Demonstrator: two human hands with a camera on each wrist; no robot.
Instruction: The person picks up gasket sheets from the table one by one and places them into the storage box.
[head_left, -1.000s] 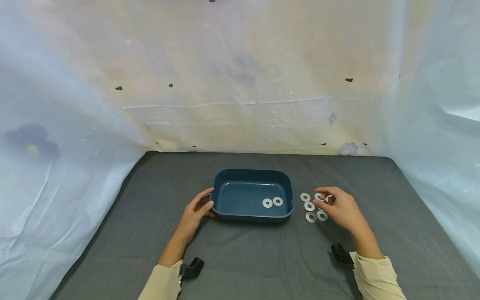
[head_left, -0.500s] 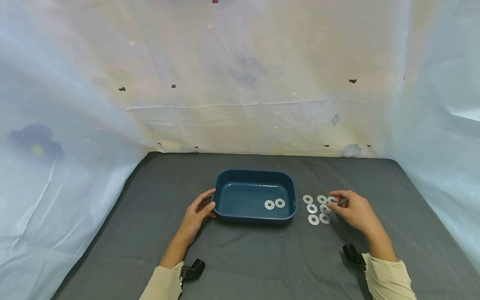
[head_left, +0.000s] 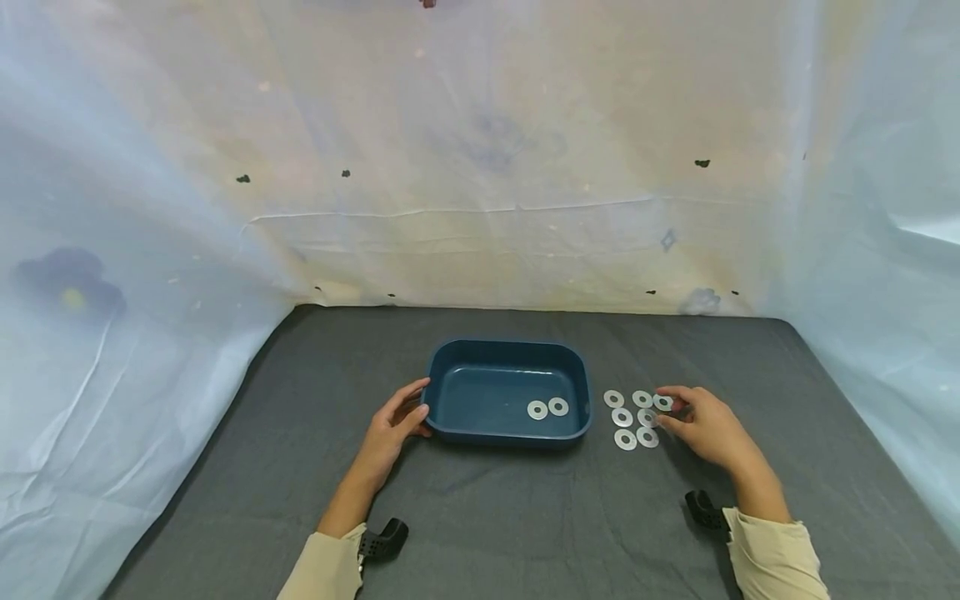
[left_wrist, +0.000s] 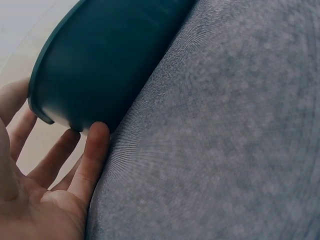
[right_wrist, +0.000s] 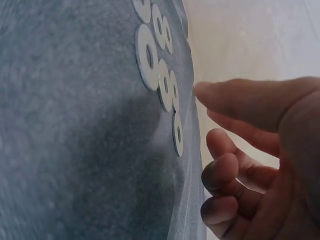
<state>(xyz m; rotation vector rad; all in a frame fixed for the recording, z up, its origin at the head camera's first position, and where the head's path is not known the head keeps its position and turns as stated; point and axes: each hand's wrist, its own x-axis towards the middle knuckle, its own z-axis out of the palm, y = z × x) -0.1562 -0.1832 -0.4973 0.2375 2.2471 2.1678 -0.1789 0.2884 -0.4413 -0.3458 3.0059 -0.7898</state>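
Observation:
My left hand point(head_left: 387, 427) rests at the left end of a dark blue rectangular tray point(head_left: 480, 437), its fingertips touching the rim and end wall. In the left wrist view, fingers point(left_wrist: 90, 160) press against the lower side of that tray. On its floor lie two flat metal washers point(head_left: 537, 410). My right hand point(head_left: 708, 429) hovers over several more washers point(head_left: 622, 417) on the cloth, thumb and index finger apart beside the rightmost washer point(head_left: 663, 403). Nothing shows between those fingers; the other fingers point(right_wrist: 220, 170) are loosely bent in the right wrist view.
Grey cloth point(head_left: 510, 517) covers the table, slightly wrinkled. Pale printed sheeting point(head_left: 480, 167) hangs behind and on both sides. Black wrist mounts point(head_left: 384, 540) sit beside both cream sleeves point(head_left: 776, 550).
My right hand has moved right across the washers to the far-right one, then stays nearly still with its fingers slightly spread. The left hand and tray hold their place.

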